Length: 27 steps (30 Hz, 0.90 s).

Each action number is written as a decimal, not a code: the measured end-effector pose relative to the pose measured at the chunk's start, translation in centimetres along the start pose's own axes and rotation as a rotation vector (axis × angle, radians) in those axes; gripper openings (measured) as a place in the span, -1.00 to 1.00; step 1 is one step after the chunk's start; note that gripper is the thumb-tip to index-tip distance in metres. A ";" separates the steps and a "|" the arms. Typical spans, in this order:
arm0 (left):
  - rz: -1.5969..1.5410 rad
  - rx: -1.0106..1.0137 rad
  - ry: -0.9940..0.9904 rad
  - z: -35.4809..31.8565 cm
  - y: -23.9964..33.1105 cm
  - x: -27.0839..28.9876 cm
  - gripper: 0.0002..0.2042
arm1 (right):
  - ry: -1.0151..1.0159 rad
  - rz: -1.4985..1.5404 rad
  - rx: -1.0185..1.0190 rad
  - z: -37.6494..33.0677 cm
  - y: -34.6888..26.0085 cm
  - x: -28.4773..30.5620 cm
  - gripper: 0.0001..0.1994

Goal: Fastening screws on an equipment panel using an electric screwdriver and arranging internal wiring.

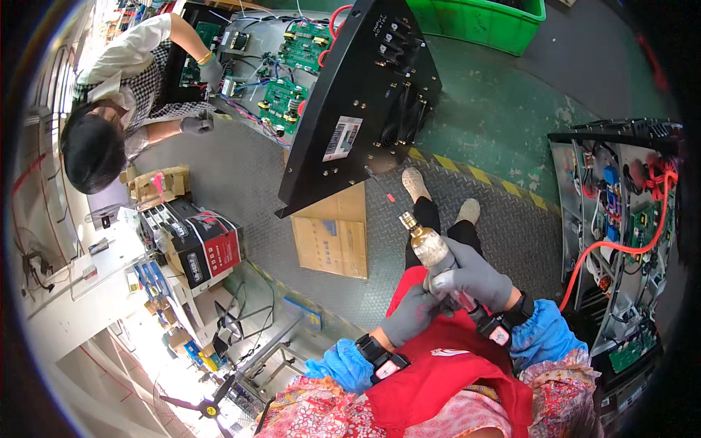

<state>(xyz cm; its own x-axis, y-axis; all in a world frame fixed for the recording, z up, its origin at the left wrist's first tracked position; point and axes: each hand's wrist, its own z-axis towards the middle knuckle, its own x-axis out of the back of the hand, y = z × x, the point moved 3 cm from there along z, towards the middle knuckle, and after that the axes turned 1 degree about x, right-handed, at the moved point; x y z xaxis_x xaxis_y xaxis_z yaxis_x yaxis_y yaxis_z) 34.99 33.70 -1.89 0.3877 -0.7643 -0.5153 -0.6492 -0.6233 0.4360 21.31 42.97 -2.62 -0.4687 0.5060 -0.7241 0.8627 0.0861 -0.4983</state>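
Gripping a power screwdriver (429, 247) in the right hand (478, 281), with grey-gloved fingers wrapped closely around its body, behind the brass-coloured nose. Bringing the left hand (410, 315) in from the lower left, with gloved fingers bent inward against the tool's lower side; cannot tell whether clasping it or only touching. Pointing the slim bit (391, 198), banded in red, up and left toward the lower edge of a tilted black panel (310, 164). Cannot make out contact or a gap at the bit's tip. Hiding most of the tool's rear under both gloves. Losing the outer side of an open chassis (584, 219) at right to the dark fisheye rim, and small items on a white bench (80, 310) at left to glare. Standing in pale shoes (416, 185) on dark textured plating (255, 175), near a flat cardboard sheet (332, 244) and striped tape (482, 175), with green floor (489, 109) beyond. Sharing the room with a co-worker (124, 87) at upper left, beside green circuit boards (303, 45).
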 end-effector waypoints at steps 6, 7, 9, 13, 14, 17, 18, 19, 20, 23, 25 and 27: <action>-0.012 0.018 0.003 1.0 -1.7 1.3 -0.75 | -0.043 0.086 -0.034 0.2 -0.4 0.1 -0.38; -0.008 0.027 0.001 1.0 -1.7 1.3 -0.75 | -0.038 0.095 -0.031 0.4 -0.4 0.2 -0.38; -0.087 0.017 -0.035 1.1 -1.2 0.9 -0.77 | -0.039 0.063 -0.036 0.7 -0.6 0.2 -0.38; 0.009 0.024 0.013 0.9 -0.9 1.2 -0.80 | -0.062 0.123 -0.050 0.8 -0.8 0.3 -0.39; 0.197 0.003 -0.030 0.8 -1.4 2.0 -0.69 | -0.073 0.134 -0.030 0.9 -0.7 0.2 -0.40; 0.357 -0.027 -0.048 1.0 -1.5 2.0 -0.61 | -0.079 0.145 -0.015 0.9 -0.8 0.5 -0.42; 0.328 -0.039 -0.019 1.1 -1.3 1.9 -0.63 | -0.078 0.140 -0.020 0.8 -0.9 0.5 -0.42; 0.329 -0.040 -0.015 1.3 -1.0 2.0 -0.63 | -0.082 0.142 -0.021 0.9 -1.1 0.3 -0.42; 0.535 -0.111 -0.045 1.4 -0.4 2.1 -0.70 | -0.042 0.125 -0.005 1.0 -1.5 0.0 -0.46; 0.761 -0.284 -0.047 1.4 0.4 1.5 -0.79 | -0.010 0.109 0.011 1.1 -2.3 -0.6 -0.49; 0.773 -0.391 -0.026 1.5 1.0 0.4 -0.81 | -0.007 0.102 0.009 0.7 -2.3 -0.6 -0.49; 0.759 -0.352 -0.038 1.7 1.5 -0.9 -0.84 | 0.033 0.063 0.036 0.2 -1.8 0.0 -0.47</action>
<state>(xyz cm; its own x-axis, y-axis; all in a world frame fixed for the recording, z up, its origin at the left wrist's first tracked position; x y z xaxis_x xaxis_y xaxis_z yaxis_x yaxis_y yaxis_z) 32.54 33.68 -2.03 -0.0989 -0.9950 -0.0108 -0.4803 0.0382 0.8763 19.73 42.63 -1.77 -0.4070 0.5371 -0.7388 0.8824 0.0224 -0.4699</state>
